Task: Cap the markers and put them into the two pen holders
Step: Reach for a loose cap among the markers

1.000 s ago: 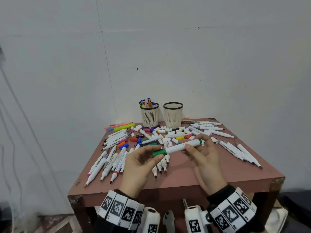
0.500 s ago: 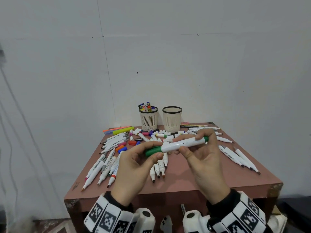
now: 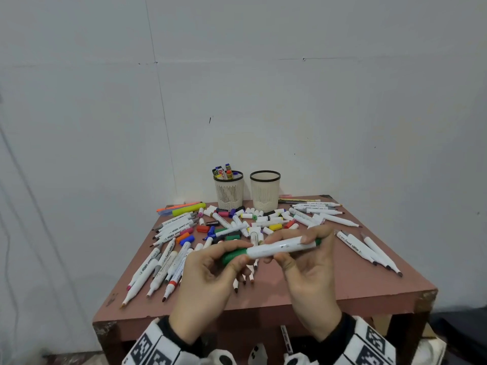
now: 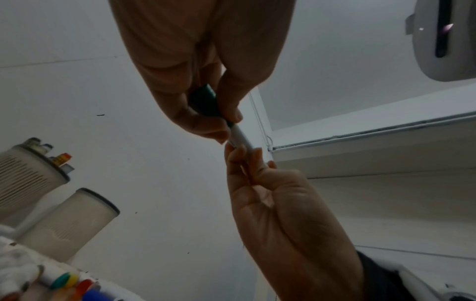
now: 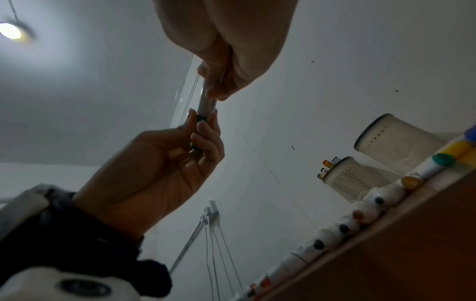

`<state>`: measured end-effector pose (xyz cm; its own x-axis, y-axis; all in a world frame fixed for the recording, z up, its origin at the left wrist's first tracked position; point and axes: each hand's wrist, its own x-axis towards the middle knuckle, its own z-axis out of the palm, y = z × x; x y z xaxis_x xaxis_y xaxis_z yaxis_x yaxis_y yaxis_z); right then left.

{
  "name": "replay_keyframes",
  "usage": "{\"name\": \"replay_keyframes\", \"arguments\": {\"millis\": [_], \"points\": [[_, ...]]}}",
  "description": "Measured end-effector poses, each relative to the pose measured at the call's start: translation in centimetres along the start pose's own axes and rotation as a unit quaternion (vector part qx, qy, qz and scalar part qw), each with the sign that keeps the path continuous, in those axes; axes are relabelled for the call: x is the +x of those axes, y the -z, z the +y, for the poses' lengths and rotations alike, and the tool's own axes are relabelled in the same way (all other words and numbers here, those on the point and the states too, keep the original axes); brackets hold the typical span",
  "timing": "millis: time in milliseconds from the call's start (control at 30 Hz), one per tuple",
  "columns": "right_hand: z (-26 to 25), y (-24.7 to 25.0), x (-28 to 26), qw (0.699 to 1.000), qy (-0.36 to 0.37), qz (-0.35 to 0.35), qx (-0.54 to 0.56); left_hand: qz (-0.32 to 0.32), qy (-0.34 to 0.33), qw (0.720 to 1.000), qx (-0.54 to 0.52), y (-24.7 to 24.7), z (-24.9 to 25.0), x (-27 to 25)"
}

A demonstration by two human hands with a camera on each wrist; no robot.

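A white marker (image 3: pixel 276 248) with a green cap (image 3: pixel 233 255) is held level above the table's front half. My left hand (image 3: pixel 235 255) pinches the green cap, and my right hand (image 3: pixel 292 248) grips the white barrel near its green tail end. In the left wrist view the left hand (image 4: pixel 213 120) closes round the cap (image 4: pixel 204 101) and the right hand (image 4: pixel 247 156) holds the barrel (image 4: pixel 242 138). Two beige pen holders stand at the back: the left holder (image 3: pixel 228 192) has several markers in it, and nothing shows above the rim of the right holder (image 3: pixel 264 192).
Many uncapped white markers (image 3: pixel 168 259) and loose coloured caps (image 3: pixel 203 228) lie scattered over the brown table (image 3: pixel 342 285). More markers (image 3: pixel 369 248) lie at the right side. A white wall stands close behind the holders.
Both hands have lifted the marker slightly off the pile and toward me. The left hand's fingers have closed further round the green cap.
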<state>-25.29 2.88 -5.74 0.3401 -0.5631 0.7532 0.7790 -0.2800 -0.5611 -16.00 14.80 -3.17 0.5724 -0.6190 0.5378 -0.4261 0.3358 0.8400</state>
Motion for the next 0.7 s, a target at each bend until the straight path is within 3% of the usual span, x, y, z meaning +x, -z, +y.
{"name": "replay_keyframes", "arguments": {"millis": [200,400,700], "points": [[0.6,0.0,-0.8,0.999,0.021,-0.014,-0.040,-0.045,0.075,0.994,-0.063,0.5,-0.7,0.3],[0.4,0.5,-0.8,0.996,-0.016,-0.064,-0.057,-0.077,0.103,0.990,-0.063,1.2,-1.0,0.4],[-2.1,0.8,4.0,0.980,-0.103,-0.159,-0.067,-0.099,0.059,0.992,0.056,2.4,0.3,3.2]]}}
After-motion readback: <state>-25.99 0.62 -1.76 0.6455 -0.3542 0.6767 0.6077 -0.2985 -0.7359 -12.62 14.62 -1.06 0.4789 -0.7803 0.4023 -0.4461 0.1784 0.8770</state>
